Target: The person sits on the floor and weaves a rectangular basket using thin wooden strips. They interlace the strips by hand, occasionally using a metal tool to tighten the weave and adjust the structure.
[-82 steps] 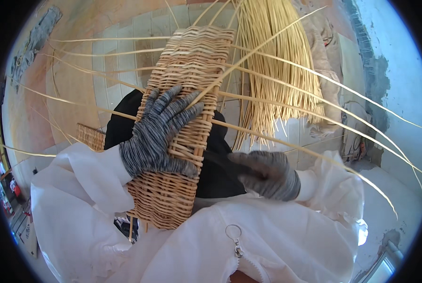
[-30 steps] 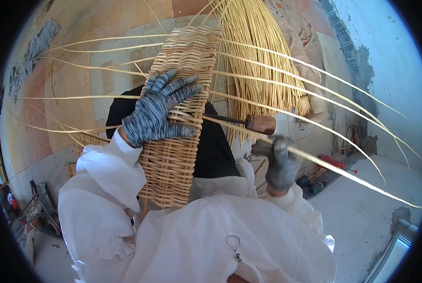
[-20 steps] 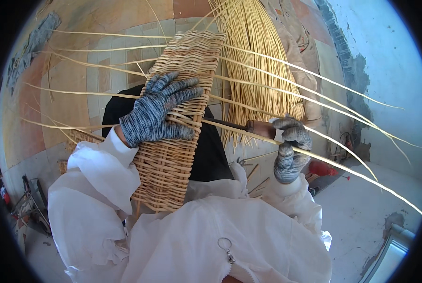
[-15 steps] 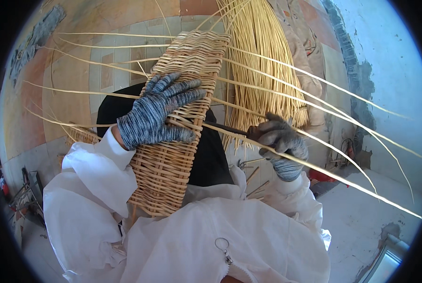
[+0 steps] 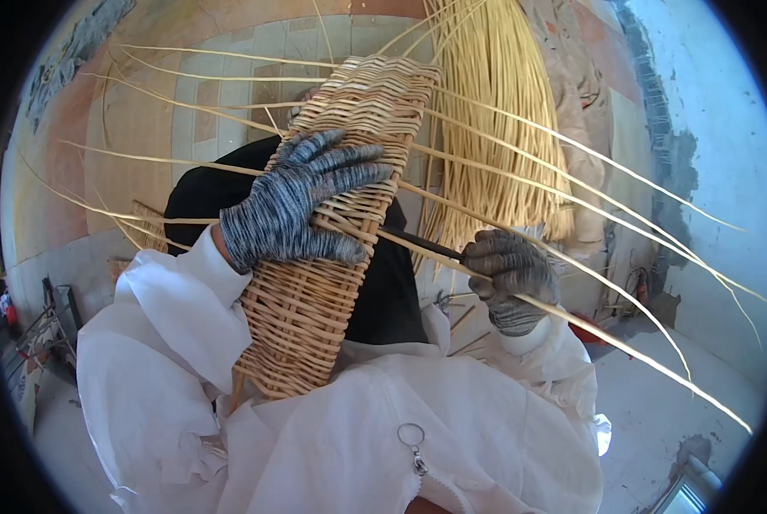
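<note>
My left hand (image 5: 293, 201), in a grey speckled glove, lies spread on a woven wicker panel (image 5: 293, 338), which rests on dark cloth (image 5: 203, 197) over my lap. Long pale rods (image 5: 641, 167) stick out from both sides. My gloved right hand (image 5: 508, 278) is closed around the handle end of a dark metal tool (image 5: 419, 242) that reaches to the panel's right edge; the handle itself is hidden by my fingers. A pale rod (image 5: 632, 351) runs from the panel across this hand toward the lower right.
A large bundle of straw-coloured rods (image 5: 495, 103) lies beyond the panel, beside beige cloth (image 5: 589, 171). Another woven piece (image 5: 148, 227) sits at left. Metal items (image 5: 53, 325) lie at far left, a red object (image 5: 585, 330) at right, by the patched wall (image 5: 718, 154).
The wooden-handled tool came into view at the panel's right edge. My right hand has moved up and left onto its handle, covering it. My left hand stays on the panel.
</note>
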The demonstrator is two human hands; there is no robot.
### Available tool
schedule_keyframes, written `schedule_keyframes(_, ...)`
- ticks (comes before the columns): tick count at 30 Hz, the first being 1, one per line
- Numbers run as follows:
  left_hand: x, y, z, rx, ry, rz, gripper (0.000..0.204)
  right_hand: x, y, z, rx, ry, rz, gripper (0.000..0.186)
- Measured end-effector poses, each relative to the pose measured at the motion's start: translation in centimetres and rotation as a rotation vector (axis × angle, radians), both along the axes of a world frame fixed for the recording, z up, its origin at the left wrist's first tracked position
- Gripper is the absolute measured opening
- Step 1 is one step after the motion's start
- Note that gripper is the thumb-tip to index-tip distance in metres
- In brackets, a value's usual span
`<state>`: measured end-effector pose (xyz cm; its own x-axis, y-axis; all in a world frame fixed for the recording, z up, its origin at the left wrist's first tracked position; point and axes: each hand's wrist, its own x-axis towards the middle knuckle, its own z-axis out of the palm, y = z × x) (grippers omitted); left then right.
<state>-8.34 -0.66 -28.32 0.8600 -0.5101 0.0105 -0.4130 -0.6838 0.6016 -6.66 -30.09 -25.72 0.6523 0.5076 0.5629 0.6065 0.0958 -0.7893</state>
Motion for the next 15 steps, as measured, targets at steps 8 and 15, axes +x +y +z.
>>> schedule_keyframes(8,-0.8,-0.1,-0.4,0.039,-0.058,0.028,0.083,-0.2,3.0,7.7,-0.535,0.091,0.009,0.020)
schedule_keyframes(15,-0.2,0.2,-0.1,0.075,-0.070,-0.029,0.057,0.1,1.1,1.0,-1.313,0.778,0.217,0.026)
